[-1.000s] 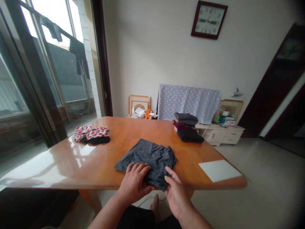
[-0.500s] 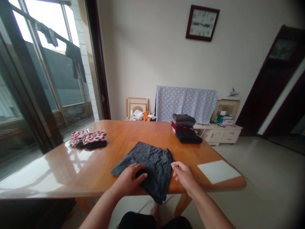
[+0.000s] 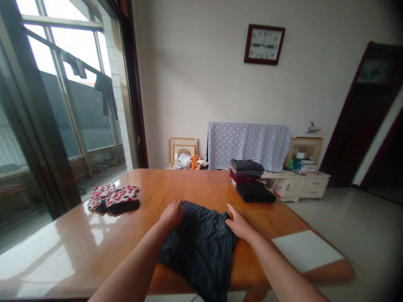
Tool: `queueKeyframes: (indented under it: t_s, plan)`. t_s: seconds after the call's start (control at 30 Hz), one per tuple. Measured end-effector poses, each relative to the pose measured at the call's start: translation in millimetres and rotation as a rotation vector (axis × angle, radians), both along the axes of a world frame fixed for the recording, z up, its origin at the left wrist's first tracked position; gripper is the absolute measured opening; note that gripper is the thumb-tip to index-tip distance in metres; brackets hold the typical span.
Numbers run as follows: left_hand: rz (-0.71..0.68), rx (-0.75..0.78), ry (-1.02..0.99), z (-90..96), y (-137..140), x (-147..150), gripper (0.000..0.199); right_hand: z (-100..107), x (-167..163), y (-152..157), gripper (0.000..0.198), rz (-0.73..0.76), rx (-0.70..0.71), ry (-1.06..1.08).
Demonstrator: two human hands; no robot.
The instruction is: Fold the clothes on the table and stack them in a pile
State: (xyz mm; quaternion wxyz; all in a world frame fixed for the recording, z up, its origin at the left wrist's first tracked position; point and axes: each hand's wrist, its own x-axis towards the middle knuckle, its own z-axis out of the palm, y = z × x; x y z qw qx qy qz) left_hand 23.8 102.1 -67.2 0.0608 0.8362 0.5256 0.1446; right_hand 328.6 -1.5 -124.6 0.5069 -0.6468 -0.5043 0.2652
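Observation:
A dark grey garment (image 3: 201, 239), creased and partly folded, lies at the near side of the wooden table (image 3: 185, 184), and its lower end hangs over the front edge. My left hand (image 3: 172, 214) is at the garment's far left corner, fingers bent over the cloth and closed on it. At the far right corner, my right hand (image 3: 241, 224) touches the bunched edge with thumb and forefinger spread apart. What kind of garment it is I cannot make out.
Folded dark clothes (image 3: 253, 180) are stacked at the table's back right. Red-and-white patterned clothing (image 3: 115, 198) lies at the left. A white sheet (image 3: 307, 249) rests near the right corner. A low white cabinet (image 3: 302, 186) stands beyond.
My left hand has moved forward from the garment's near part to its far left corner. My right hand has opened at the right edge. The garment has shifted nearer, and the view has tilted up.

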Motion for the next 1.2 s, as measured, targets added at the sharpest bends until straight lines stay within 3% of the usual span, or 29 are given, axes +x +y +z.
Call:
queueKeyframes:
  t_s: [0.17,0.33,0.43,0.67,0.8,0.93,1.07,1.2]
  plan:
    - [-0.079,-0.045,0.085,0.2,35.1,26.2,0.063,4.2,7.3,-0.1,0.067,0.074,-0.085,0.070]
    - [-0.191,-0.110,0.154,-0.3,66.9,43.5,0.077,20.4,22.7,-11.7,0.020,0.143,-0.262,0.021]
    - [-0.220,-0.158,0.196,-1.4,84.6,49.2,0.073,29.7,30.7,-13.8,0.009,0.145,-0.282,-0.008]
    - [-0.135,-0.186,0.242,3.5,115.1,42.4,0.026,28.7,42.7,24.1,0.016,0.000,-0.180,-0.010]
    - [-0.022,-0.116,0.149,4.6,128.7,27.7,0.023,22.2,46.7,67.7,0.022,-0.107,-0.055,-0.067]
    - [0.124,-0.113,0.035,-2.6,136.4,10.6,0.027,2.6,45.4,102.7,0.024,-0.181,0.019,-0.058]
    - [0.200,-0.068,-0.074,-12.1,129.7,-7.7,0.038,-23.3,47.8,114.5,0.039,-0.216,0.055,0.060]
    - [0.169,-0.034,-0.146,-22.8,102.8,-17.7,0.040,-31.6,54.6,110.7,0.044,-0.191,0.090,0.152]
